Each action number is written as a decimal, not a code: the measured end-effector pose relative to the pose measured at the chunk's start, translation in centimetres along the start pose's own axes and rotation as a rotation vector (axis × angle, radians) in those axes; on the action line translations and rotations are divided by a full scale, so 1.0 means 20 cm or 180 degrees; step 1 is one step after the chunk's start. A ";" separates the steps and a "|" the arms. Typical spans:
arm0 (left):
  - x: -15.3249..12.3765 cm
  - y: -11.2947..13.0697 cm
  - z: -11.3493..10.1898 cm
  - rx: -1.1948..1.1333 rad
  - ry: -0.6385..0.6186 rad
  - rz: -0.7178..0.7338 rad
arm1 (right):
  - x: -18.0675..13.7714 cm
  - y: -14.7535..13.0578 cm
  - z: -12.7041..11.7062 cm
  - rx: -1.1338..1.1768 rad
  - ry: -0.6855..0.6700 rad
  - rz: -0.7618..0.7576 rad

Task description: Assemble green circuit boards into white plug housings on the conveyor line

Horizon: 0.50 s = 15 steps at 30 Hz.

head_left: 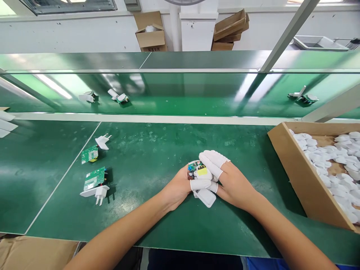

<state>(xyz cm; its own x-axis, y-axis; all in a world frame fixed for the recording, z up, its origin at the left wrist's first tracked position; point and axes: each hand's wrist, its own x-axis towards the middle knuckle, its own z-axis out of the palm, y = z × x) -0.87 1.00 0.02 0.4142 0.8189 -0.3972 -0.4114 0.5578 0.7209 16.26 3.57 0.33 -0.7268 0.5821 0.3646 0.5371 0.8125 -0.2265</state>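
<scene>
1. The small circuit board (196,170) sits at lower centre of the frame, held above the table (157,150). It is green, packed with small dark and coloured parts, and has a yellow label (201,171) on top.
2. A white plastic casing (206,197) lies just under the board, its rounded end showing below the fingers. How the two pieces fit together is hidden by the hands.
3. Both hands are closed around the board and casing, with no gap showing between them. The left hand (177,189) cups them from the left and below, and the right hand (233,187) presses in from the right. White finger cots (209,164) cover the fingertips.
4. Left of the hands, two more green boards (94,179) lie on the table, near white plug pieces (101,194).
5. At the right edge of the frame, a cardboard box (292,168) holds a heap of white pieces (332,157). Its corner overhangs the table's near edge.
6. Green table surface runs between the hands and the box, and also toward the white rail (154,119) along the far side. Beyond that rail, a raised green belt (180,93) carries more white and green parts (118,96).
</scene>
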 end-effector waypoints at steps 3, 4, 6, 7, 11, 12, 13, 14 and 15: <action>0.00 0.01 0.00 -0.0008 -0.0024 0.0017 | 0.00 0.01 -0.01 -0.0087 -0.0138 -0.0019; 0.00 0.01 0.00 -0.0002 -0.0013 0.0018 | 0.00 0.01 -0.01 -0.0114 -0.0183 -0.0040; 0.01 0.01 0.00 0.0016 0.0045 0.0001 | 0.00 0.02 -0.01 -0.0137 -0.0245 -0.0082; 0.01 0.01 0.00 0.0023 0.0085 -0.0002 | 0.00 0.02 -0.01 -0.0140 -0.0258 -0.0075; 0.01 -0.01 0.00 0.0004 0.0196 0.0086 | 0.01 0.01 0.03 -0.0133 -0.0141 0.0153; 0.01 -0.01 0.01 -0.0025 0.0203 0.0125 | 0.01 0.00 0.04 -0.0105 -0.0065 0.0220; 0.01 -0.01 0.01 -0.0060 0.0199 0.0165 | 0.01 0.00 0.05 -0.0062 0.0026 0.0272; 0.00 -0.01 0.02 -0.0094 0.0190 0.0196 | 0.01 -0.01 0.05 -0.0010 0.0115 0.0302; 0.00 -0.01 0.02 -0.0118 0.0184 0.0224 | 0.02 -0.01 0.05 0.0042 0.0204 0.0309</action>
<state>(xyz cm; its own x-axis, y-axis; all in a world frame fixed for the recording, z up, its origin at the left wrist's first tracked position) -0.38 0.78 0.15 0.3362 0.8621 -0.3791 -0.4681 0.5023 0.7270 15.46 3.62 -0.48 -0.6426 0.6552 0.3972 0.5976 0.7530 -0.2753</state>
